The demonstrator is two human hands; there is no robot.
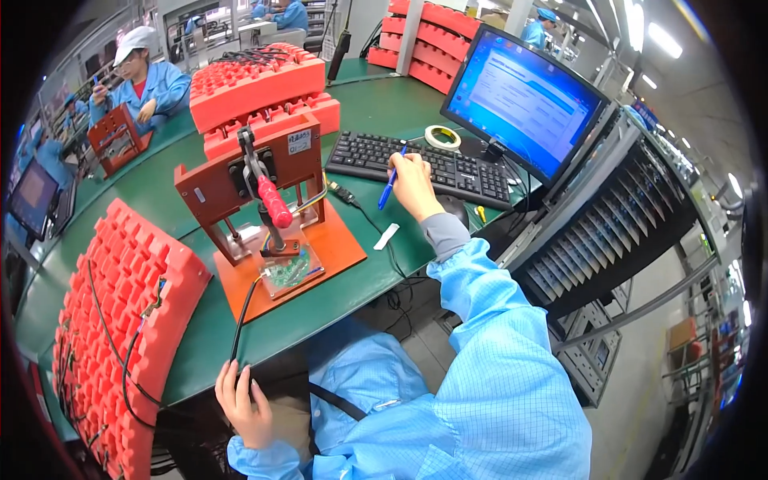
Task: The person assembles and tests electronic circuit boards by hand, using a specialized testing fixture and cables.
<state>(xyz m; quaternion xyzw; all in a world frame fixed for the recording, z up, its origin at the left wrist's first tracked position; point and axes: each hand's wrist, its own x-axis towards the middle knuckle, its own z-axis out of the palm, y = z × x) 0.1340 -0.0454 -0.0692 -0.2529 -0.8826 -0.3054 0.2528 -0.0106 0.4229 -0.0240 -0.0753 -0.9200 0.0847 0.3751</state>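
Observation:
My right hand point(414, 186) is closed on a blue pen point(387, 194), its tip pointing down at the near edge of the black keyboard point(364, 152). At the table's front edge is my left hand point(246, 406), fingers stretched out and a little apart. Its fingertips meet a black cable point(242, 318); whether they touch it I cannot tell. That cable runs up to a green circuit board point(290, 270) on the base of a brown test fixture point(206, 192). Above the board stands the fixture's toggle clamp with a red handle point(274, 202).
A red foam tray point(120, 296) with cables leans at the left; more red foam trays point(260, 84) are stacked behind the fixture. A monitor point(524, 100), a tape roll point(442, 138) and a loose USB plug point(342, 193) are on the table. A co-worker point(148, 84) sits far left.

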